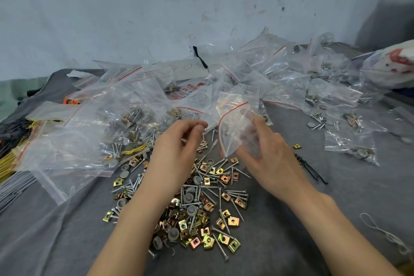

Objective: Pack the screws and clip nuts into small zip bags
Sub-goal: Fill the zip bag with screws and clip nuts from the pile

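Seemingly mid-fill, the right hand point(264, 157) grips a zip bag point(233, 119) while the left hand point(177, 143) pinches what seems a screw point(204, 129) beside its mouth, which must next slip inside; clip nuts point(233, 222) lie below both grips

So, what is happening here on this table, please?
A person is packing hardware. The right hand holds a zip bag, and the left hand pinches a small part beside its red-lined mouth. Loose screws and clip nuts lie heaped on the grey cloth under the hands; filled bags are piled behind.
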Demonstrator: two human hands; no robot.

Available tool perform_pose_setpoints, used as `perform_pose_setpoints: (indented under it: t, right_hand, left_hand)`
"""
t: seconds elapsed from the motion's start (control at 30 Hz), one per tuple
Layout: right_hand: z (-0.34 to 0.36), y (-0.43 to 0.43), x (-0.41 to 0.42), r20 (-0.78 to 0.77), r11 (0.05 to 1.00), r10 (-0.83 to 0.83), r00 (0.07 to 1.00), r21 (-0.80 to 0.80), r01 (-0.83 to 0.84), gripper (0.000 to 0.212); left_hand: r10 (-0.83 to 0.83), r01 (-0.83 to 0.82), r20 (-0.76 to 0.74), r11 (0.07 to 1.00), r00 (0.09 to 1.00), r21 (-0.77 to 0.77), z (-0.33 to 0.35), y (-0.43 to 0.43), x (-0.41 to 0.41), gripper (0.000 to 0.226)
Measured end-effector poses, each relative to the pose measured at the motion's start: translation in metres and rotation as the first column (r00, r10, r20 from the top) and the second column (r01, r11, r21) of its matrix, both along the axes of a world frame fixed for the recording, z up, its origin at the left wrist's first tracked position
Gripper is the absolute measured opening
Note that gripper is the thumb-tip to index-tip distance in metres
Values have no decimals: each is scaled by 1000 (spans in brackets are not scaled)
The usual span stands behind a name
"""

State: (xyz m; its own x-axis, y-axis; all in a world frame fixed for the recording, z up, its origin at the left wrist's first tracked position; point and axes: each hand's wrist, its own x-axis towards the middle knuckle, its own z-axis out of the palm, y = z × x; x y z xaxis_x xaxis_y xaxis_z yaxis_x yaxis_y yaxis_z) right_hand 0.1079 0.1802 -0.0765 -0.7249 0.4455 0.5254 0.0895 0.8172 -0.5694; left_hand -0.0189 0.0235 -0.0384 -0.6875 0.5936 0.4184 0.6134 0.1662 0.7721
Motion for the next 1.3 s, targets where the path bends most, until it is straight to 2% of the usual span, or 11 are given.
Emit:
perform_pose_setpoints:
  t: [0.13, 0.27, 0.5, 0.73, 0.97, 1.03, 1.2, 1.3]
  right_hand:
    - [-1, 0, 0, 1, 1000, 0, 1000, 20, 0, 64]
    - [0, 0, 0, -1, 1000, 6, 1000, 7, -6, 65]
    - [-2, -1, -1, 10, 1000, 21, 1000, -20, -21, 66]
    - [-2, 1, -1, -12, 999, 22, 1000, -41, -22, 64]
    - [-3, 3, -1, 2, 998, 31, 1000, -49, -31, 71]
    - [-3, 3, -1, -12, 998, 29, 1000, -51, -29, 69]
    - [-3, 3, -2, -31, 997, 23, 999, -71, -26, 67]
    - [-5, 5, -3, -37, 998, 8, 999, -58, -10, 66]
  left_hand:
    - [-36, 28, 48, 986, 998, 162, 12, 4, 8, 20]
    - [-44, 38, 27, 977, 999, 211, 16, 8, 17, 19]
    - [-53, 57, -36, 988, 998, 142, 6, 21, 26, 9]
    - [-38, 58, -120, 983, 992, 176, 8, 27, 27, 7]
    - [-138, 148, -154, 987, 978, 58, 3, 28, 27, 18]
    - [-138, 150, -143, 985, 980, 80, 3, 28, 26, 19]
    - [-62, 79, -116, 986, 991, 148, 8, 23, 19, 17]
    - [2, 5, -91, 998, 996, 69, 6, 16, 9, 18]
